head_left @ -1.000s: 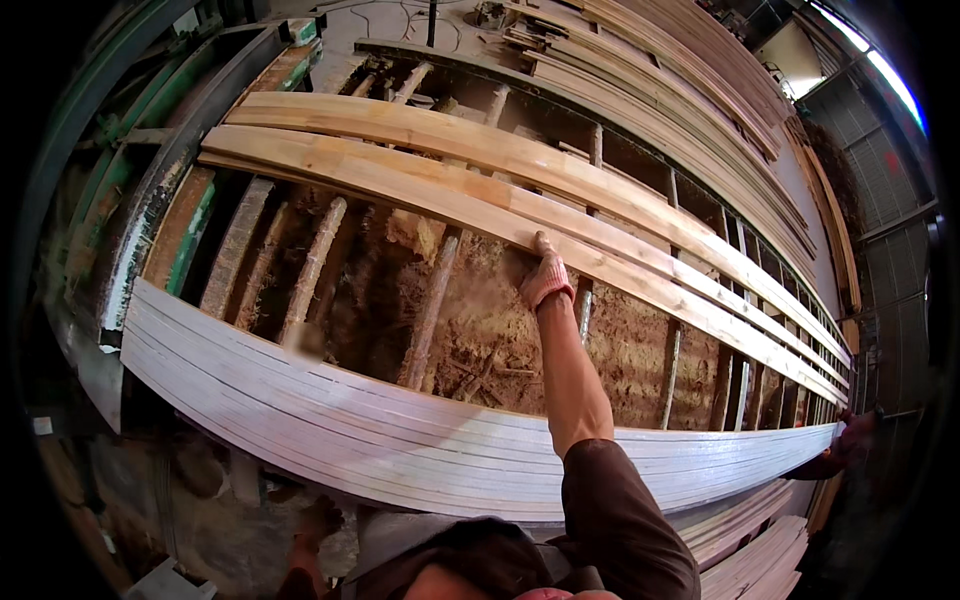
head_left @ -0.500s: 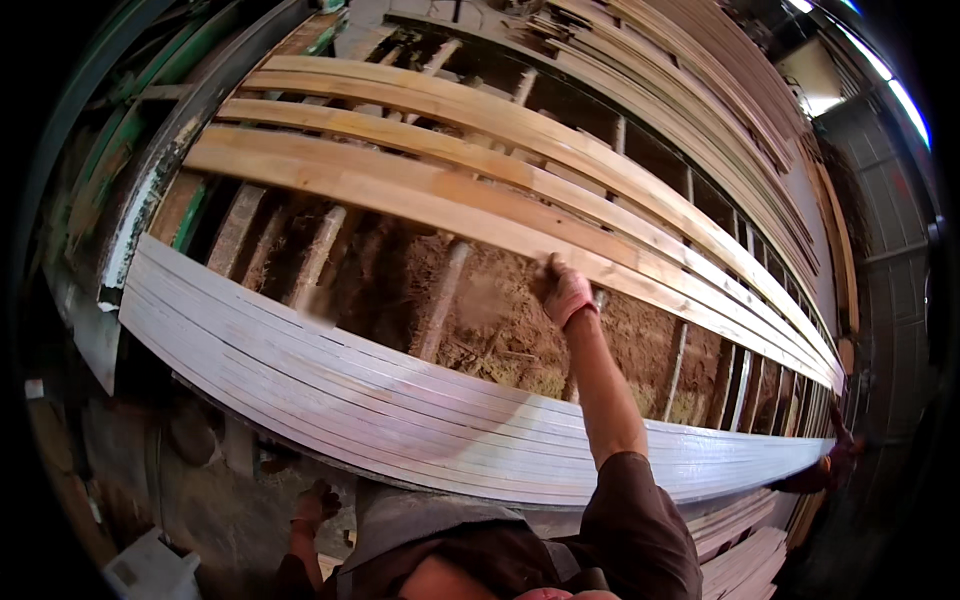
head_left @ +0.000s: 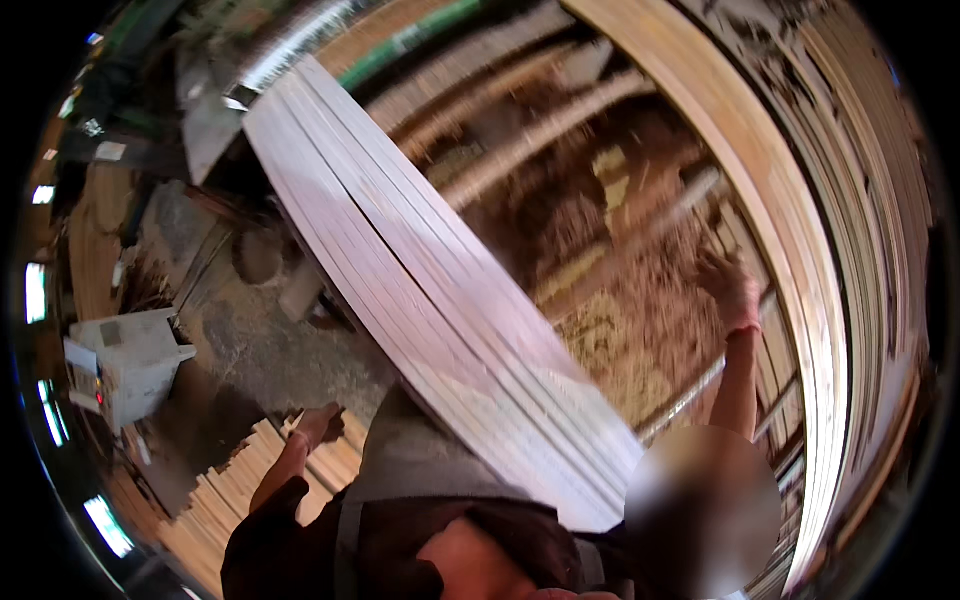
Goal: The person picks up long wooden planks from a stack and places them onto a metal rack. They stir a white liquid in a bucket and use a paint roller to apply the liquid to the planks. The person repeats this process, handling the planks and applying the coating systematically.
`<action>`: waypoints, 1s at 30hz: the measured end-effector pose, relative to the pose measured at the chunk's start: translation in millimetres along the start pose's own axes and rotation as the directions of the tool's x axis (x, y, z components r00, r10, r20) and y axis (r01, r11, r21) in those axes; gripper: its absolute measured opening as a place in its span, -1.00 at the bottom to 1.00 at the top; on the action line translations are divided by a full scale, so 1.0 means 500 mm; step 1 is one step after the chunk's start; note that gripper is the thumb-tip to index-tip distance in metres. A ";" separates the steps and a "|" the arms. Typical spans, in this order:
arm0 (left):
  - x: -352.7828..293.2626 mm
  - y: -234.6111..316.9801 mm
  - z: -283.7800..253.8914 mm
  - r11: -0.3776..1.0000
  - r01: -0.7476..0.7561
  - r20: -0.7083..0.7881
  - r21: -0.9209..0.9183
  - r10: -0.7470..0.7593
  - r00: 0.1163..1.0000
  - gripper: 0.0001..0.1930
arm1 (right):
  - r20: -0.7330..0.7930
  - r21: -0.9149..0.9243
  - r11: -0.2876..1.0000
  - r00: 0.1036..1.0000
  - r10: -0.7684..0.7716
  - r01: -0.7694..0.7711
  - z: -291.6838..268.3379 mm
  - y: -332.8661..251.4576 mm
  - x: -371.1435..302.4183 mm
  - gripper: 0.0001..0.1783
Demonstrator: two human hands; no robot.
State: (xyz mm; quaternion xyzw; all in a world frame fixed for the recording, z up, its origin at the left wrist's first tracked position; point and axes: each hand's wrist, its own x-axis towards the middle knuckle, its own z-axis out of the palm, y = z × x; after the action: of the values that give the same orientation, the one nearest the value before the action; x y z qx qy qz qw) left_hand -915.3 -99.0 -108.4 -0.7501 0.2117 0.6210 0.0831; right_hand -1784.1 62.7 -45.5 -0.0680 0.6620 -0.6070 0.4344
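Observation:
My right hand reaches out over the sawdust-strewn rack, its blurred fingers spread and nothing seen in them. Beside it, on the right, run long bare wooden boards lying close together. Between me and the rack's open middle lies a row of long whitish boards, edge to edge, with a narrow dark gap among them. At my left side, my left hand hangs over or beside a stack of light timber; its fingers are too smeared to read, and whether it touches the timber is unclear.
Crossbars span the rack above heaped sawdust. A pale box-like unit stands on the floor at left. More stacked boards line the far right. A blurred round patch covers part of the lower right.
My view has swung leftward, bringing the timber stack and pale unit into sight. My right hand has come away from the edge of the nearest bare board.

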 end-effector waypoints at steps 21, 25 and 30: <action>0.003 0.161 0.174 0.991 0.003 0.143 0.130 -0.022 0.989 -0.67 | 0.210 -0.776 0.523 0.637 0.742 -0.354 0.171 0.097 -0.306 -0.04; 0.069 0.164 0.123 0.999 0.013 0.205 0.042 -0.021 0.979 -0.69 | 0.153 -0.745 0.535 0.678 0.719 -0.398 0.056 -0.043 -0.200 -0.12; 0.112 0.201 0.126 0.999 -0.026 0.295 0.033 0.015 0.956 -0.66 | -0.235 -0.625 0.770 0.972 -0.025 -0.132 -0.045 -0.286 -0.154 -0.35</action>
State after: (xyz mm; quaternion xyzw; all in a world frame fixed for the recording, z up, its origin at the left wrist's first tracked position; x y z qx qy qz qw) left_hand -1006.1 -176.7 -162.3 -0.6456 0.2158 0.7225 0.1208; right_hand -1814.3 91.0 113.3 -0.1213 0.8754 -0.3381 0.3234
